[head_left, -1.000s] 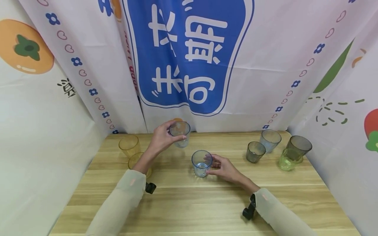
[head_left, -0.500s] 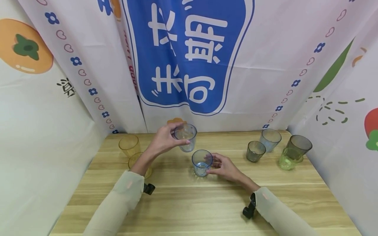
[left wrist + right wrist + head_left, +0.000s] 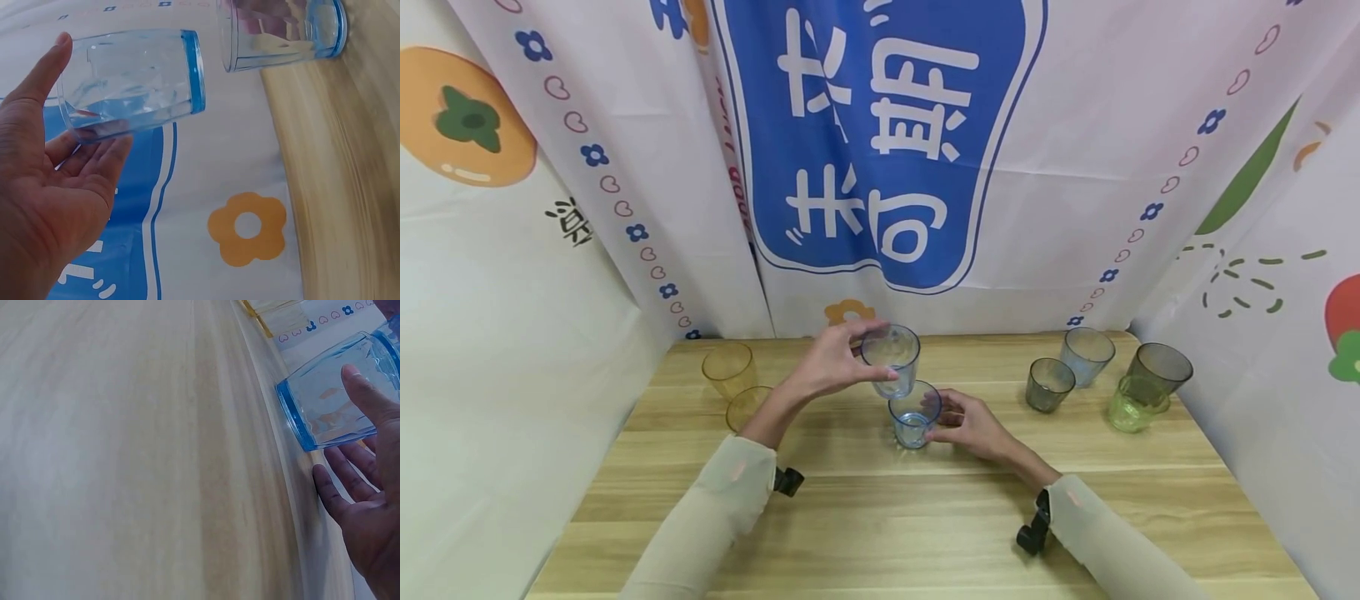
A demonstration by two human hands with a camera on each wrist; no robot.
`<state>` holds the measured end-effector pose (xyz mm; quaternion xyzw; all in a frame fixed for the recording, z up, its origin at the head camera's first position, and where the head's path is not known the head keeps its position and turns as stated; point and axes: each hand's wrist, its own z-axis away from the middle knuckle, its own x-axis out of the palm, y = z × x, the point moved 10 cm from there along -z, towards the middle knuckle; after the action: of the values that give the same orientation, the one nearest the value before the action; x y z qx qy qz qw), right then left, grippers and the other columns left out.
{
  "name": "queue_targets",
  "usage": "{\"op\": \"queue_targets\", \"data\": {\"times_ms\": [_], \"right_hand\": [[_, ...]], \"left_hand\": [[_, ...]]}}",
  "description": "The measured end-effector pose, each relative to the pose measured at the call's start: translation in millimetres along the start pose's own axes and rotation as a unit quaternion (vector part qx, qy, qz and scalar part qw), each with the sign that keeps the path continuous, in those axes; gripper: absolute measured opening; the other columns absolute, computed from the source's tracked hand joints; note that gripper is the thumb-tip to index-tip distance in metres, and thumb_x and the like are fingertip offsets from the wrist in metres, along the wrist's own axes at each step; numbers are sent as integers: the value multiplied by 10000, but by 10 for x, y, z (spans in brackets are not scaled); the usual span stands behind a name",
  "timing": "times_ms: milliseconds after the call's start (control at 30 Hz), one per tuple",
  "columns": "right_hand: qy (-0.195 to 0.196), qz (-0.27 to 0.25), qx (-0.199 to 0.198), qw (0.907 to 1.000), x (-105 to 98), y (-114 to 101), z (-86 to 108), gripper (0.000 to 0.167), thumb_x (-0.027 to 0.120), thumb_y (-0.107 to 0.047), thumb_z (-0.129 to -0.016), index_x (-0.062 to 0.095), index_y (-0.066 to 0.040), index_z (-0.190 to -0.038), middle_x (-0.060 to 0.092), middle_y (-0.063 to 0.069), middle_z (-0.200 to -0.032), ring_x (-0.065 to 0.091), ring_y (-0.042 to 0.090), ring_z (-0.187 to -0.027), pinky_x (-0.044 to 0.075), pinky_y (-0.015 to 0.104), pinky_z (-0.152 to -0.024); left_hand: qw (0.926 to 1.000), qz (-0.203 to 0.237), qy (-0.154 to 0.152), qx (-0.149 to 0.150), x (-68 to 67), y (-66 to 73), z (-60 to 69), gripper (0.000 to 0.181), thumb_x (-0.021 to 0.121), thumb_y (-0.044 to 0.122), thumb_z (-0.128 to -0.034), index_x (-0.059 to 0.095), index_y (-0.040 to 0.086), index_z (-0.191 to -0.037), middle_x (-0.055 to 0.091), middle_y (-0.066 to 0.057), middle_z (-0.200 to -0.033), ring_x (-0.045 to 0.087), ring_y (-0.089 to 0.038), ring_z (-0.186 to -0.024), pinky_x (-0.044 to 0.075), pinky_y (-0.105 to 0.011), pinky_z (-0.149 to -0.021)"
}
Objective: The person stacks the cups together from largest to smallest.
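In the head view my left hand [image 3: 835,360] holds a clear bluish glass [image 3: 901,354] near its rim, thumb on one side and fingers on the other. This glass is in the air, overlapping the back rim of a second blue glass [image 3: 913,432]. That second glass stands upright on the table, and my right hand [image 3: 973,431] grips it from the right. In the left wrist view, the raised glass [image 3: 134,81] shows a blue base apart from the other glass [image 3: 281,31]. The right wrist view shows my thumb against the standing glass [image 3: 331,394].
Two yellow glasses [image 3: 727,367] stand at the left, one partly hidden by my left forearm. On the right are a small grey glass [image 3: 1049,387], a pale blue glass [image 3: 1086,358], a dark grey glass [image 3: 1168,367] and a green glass [image 3: 1131,414]. A printed curtain [image 3: 1037,250] hangs behind.
My left hand has carried its glass rightward and nearer, from the left of the standing glass to over its back edge. My right hand and its glass have stayed put.
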<state>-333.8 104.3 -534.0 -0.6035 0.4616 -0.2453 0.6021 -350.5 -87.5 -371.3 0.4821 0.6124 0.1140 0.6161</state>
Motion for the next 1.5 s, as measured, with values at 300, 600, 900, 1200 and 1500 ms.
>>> {"op": "queue_targets", "data": {"times_ms": [300,600,900,1200,1500], "right_hand": [[77,139,122,9998,-36,18,-7,641,892,-60,-847,594,39,-1406,675,218,-1340,680,399,-1204,575,479,-1072],[102,284,167,9994,-39,35,-25,677,905,-127,-853,587,26,-1430,676,193,-1353,689,349,-1198,590,426,-1052],[101,377,181,9991,-44,42,-20,696,904,-156,-862,572,33,-1444,669,198,-1363,688,350,-1205,582,449,-1064],[160,503,189,9984,-56,63,-10,688,912,-166,-852,588,22,-1429,676,193,-1352,687,361,-1210,575,469,-1073],[142,456,111,9988,-56,67,-6,641,902,-129,-857,598,33,-1397,682,192,-1327,695,350,-1188,596,409,-1042]], "left_hand": [[9982,360,-423,245,191,66,-62,839,962,359,-784,598,108,-1497,600,-90,-1503,580,-304,-1372,521,-498,-1137],[9940,536,-817,484,349,72,-93,836,963,298,-793,584,71,-1502,615,-142,-1488,580,-312,-1379,513,-488,-1146],[9903,632,-1084,596,470,-14,-83,820,962,286,-793,594,103,-1501,641,-56,-1471,580,-252,-1396,507,-442,-1159],[9887,675,-1200,601,575,-99,-67,822,955,255,-803,579,74,-1512,628,-81,-1492,567,-262,-1412,481,-436,-1184],[9876,592,-1357,523,671,-176,-70,839,954,253,-807,561,55,-1521,608,-111,-1513,555,-275,-1422,462,-476,-1199]]}}
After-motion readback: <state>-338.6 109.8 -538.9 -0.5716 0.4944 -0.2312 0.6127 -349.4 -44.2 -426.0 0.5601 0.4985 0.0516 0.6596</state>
